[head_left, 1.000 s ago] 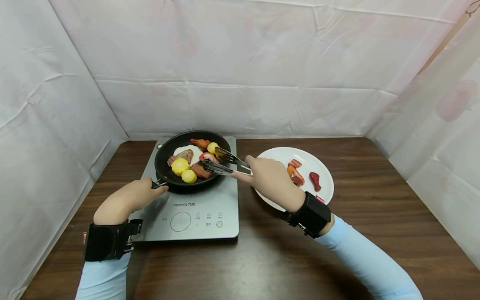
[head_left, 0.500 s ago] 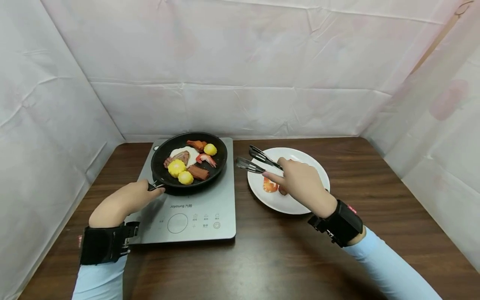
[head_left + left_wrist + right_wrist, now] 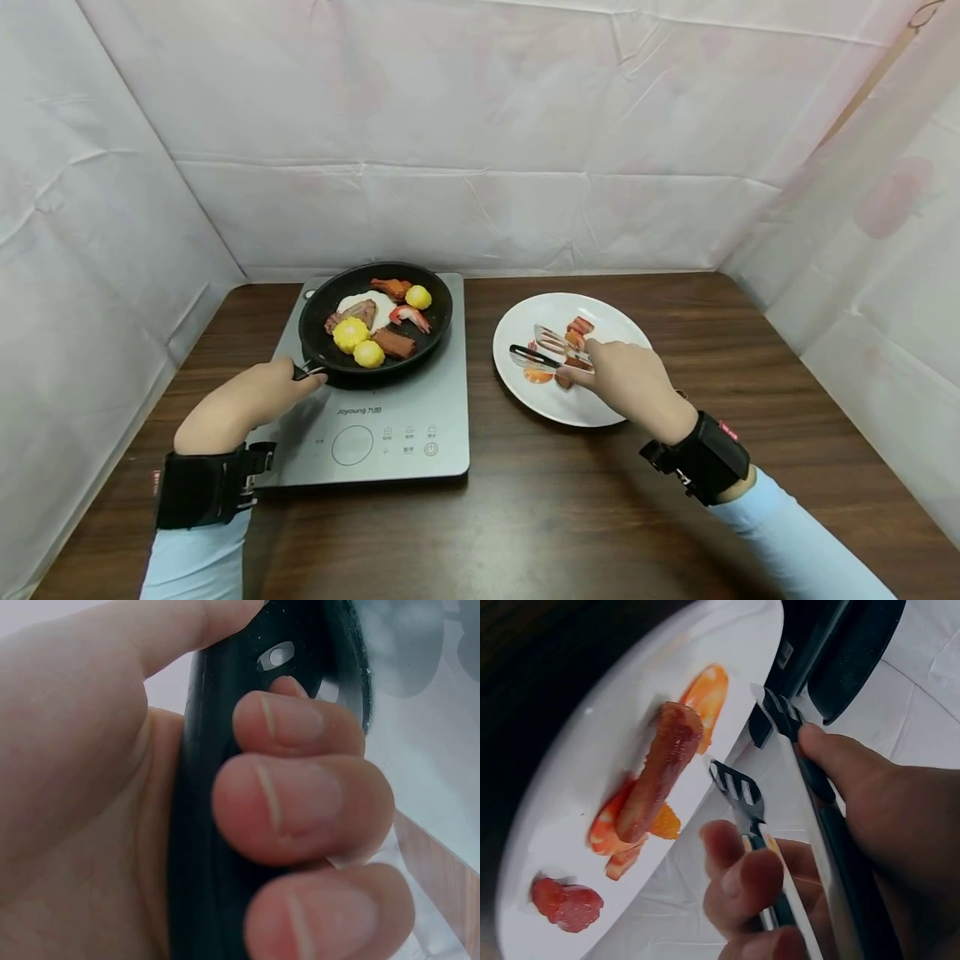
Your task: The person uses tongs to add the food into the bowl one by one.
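In the head view my left hand grips the handle of a black frying pan. The left wrist view shows the fingers curled round that dark handle. A fried egg, yellow pieces, meat pieces and a shrimp lie in the pan. My right hand holds tongs above a white plate, their two tips apart with nothing seen between them. Close to the tips in the right wrist view are a sausage, an orange-and-white slice and a red drumstick-like piece.
A silver induction cooker bears the pan on the left of the brown wooden table. White cloth hangs behind the table and along both sides. The plate stands right of the cooker, with a gap between them.
My right hand has moved the tongs from over the pan to the right, then down over the plate. The shrimp now lies free in the pan. My left hand keeps its grip.
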`<state>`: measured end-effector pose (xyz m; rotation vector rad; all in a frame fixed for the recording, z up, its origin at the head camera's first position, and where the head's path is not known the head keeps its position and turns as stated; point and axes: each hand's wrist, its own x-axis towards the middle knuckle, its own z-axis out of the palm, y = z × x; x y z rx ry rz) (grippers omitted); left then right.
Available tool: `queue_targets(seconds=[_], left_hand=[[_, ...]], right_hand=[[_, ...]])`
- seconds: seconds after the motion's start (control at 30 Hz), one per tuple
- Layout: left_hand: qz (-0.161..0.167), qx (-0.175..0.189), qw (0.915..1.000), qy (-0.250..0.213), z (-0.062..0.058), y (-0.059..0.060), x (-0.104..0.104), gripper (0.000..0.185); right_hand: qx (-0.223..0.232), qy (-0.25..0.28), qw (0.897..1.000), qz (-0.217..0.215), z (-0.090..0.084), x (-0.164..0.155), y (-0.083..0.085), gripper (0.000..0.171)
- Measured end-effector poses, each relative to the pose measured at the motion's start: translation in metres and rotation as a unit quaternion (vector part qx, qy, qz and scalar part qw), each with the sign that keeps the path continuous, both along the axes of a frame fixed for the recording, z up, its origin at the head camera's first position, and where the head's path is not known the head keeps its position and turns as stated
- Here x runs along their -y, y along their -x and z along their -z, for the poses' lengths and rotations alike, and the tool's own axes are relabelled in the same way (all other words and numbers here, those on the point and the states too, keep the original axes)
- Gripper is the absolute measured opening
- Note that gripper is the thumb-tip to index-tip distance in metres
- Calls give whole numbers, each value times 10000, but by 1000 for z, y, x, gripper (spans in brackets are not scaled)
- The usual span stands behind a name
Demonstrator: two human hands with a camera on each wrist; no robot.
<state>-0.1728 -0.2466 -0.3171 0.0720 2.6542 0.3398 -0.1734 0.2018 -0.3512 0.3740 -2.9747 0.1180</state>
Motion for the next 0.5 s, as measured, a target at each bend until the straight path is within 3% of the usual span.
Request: queue_targets(seconds=[0.5], left_hand=[[-26, -18, 10000, 32, 1, 2, 0, 78]], right_hand=[[-369, -273, 9988, -157, 4, 4, -3, 45]])
